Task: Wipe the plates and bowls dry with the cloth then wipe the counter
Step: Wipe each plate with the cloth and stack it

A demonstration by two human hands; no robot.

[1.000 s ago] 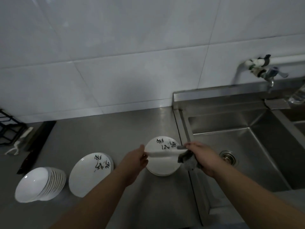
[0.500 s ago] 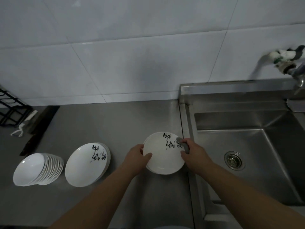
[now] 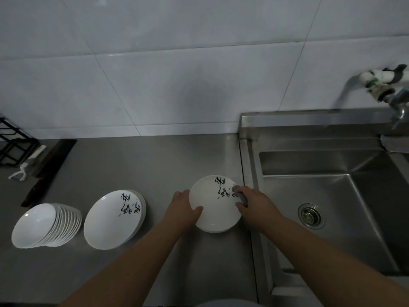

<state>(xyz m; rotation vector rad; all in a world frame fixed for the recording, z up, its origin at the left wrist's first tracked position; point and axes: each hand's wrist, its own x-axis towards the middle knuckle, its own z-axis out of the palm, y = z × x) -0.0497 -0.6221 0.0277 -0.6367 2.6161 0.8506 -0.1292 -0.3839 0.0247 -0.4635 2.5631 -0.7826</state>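
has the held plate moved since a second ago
Yes. The plate was tilted up on edge above the stack by the sink; now it lies flat, face up.

A: Left hand?
B: Arm stretched forward, thumb hooked over the plate rim, gripping it.
A: Right hand?
B: Fingers curled, pinching the cloth on the plate's right side.

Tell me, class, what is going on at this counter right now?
A person is drying dishes. The left hand holds the rim of a white plate beside the sink, while the right hand presses a grey cloth against its far edge. To the left on the counter lie another stack of plates and a leaning stack of bowls.
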